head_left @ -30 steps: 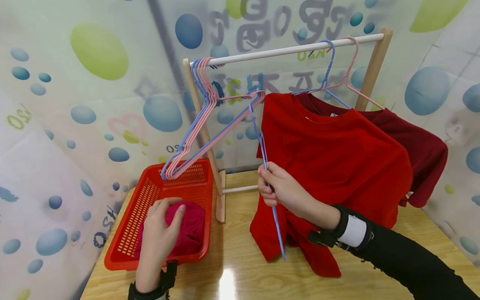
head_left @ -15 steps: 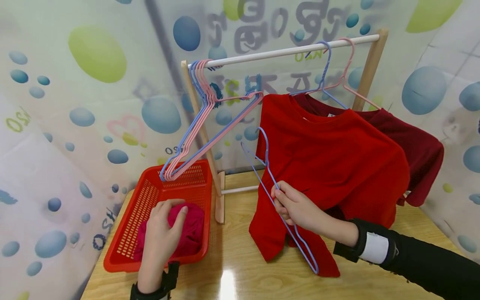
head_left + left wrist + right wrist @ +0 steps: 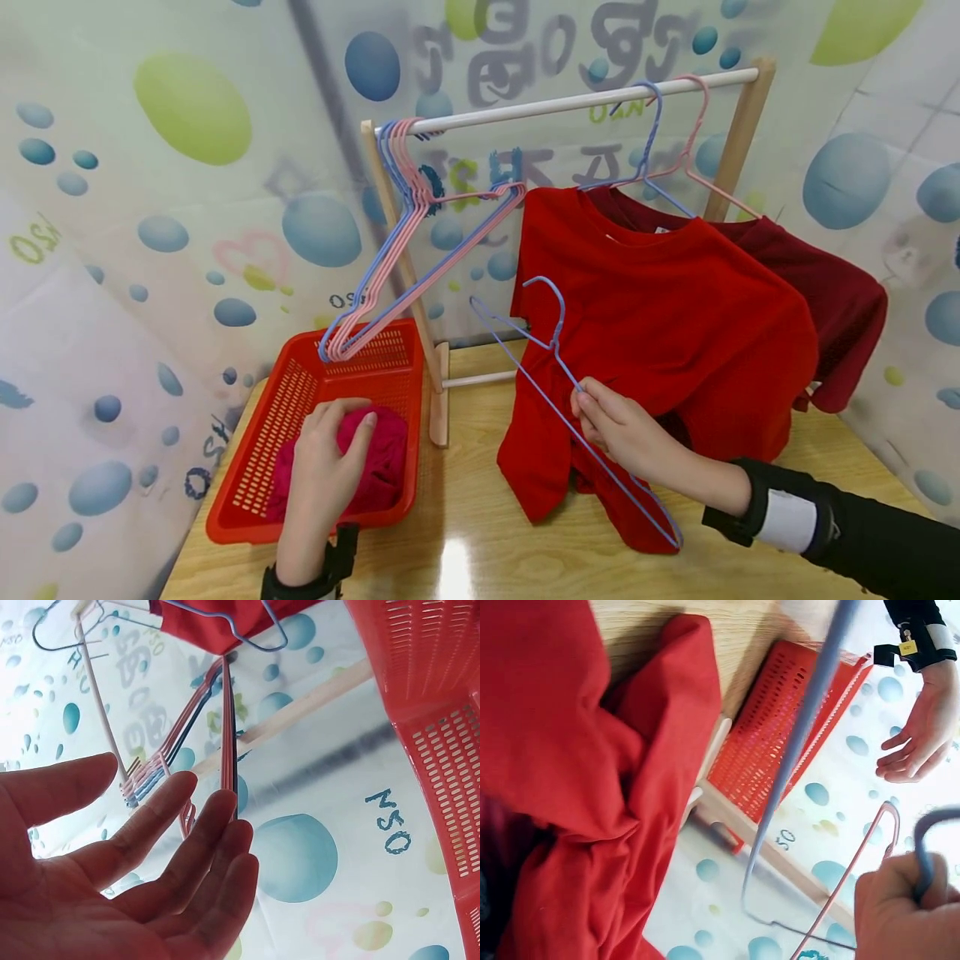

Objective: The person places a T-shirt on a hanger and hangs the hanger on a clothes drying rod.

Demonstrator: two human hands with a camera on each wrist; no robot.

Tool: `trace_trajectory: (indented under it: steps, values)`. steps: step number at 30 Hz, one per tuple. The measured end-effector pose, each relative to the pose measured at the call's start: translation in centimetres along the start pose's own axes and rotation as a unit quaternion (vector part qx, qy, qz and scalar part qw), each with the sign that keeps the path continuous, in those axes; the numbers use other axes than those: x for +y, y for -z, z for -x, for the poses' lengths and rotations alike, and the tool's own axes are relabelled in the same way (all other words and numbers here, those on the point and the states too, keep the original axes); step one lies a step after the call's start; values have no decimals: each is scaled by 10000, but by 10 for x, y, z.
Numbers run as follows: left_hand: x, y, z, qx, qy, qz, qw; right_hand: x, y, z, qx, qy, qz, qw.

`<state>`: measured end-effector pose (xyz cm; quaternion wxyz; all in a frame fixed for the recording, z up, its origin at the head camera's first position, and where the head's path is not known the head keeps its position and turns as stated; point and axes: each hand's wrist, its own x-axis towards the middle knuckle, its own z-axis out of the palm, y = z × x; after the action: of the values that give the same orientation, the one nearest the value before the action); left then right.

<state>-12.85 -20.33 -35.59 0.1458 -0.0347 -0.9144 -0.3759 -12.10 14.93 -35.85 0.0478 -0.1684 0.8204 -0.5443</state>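
My right hand (image 3: 626, 421) grips a blue wire hanger (image 3: 557, 333) by its shoulder, near the base of the hook, in front of a hanging red T-shirt (image 3: 652, 308). The right wrist view shows the hanger's long bottom bar (image 3: 802, 727) crossing close to the camera. My left hand (image 3: 324, 475) hovers over the red plastic basket (image 3: 300, 342) with fingers relaxed and nothing in them. Below that hand a crumpled magenta cloth (image 3: 386, 458) lies in the basket, partly hidden by it. In the left wrist view the left hand's fingers (image 3: 172, 847) are spread and loosely bent.
A wooden rack with a white rail (image 3: 525, 111) stands on the table (image 3: 480, 533). Several pink and blue hangers (image 3: 405, 225) hang at its left end, over the basket. Behind the red T-shirt hangs a dark red shirt (image 3: 840, 283) on a pink hanger.
My right hand has moved down and to the right with the blue hanger, which has turned from edge-on to show its triangle. The left hand has stayed over the basket.
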Motion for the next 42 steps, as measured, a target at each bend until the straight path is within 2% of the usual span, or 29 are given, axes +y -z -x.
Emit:
trace_trajectory:
  steps: [5, 15, 22, 30, 37, 42]
  values:
    - [0, 0, -1, -25, 9, -22, 10000, 7, 9, 2, 408, 103, 588, 9974]
    - [0, -1, -1, -61, 35, 22, 10000, 17, 26, 9, 773, 11, 1061, 9913]
    - [0, -3, -1, -70, 16, 47, 10000, 20, 32, 13, 927, -53, 1031, 9903]
    - [3, -2, -1, 15, 44, -29, 10000, 20, 36, 16, 1151, 132, 1082, 9874]
    - [3, 9, 9, 498, -227, -273, 9981, 22, 41, 18, 1277, -121, 1042, 9862]
    - [0, 28, 10, 491, -317, -730, 9956, 25, 45, 22, 1424, -52, 979, 9849]
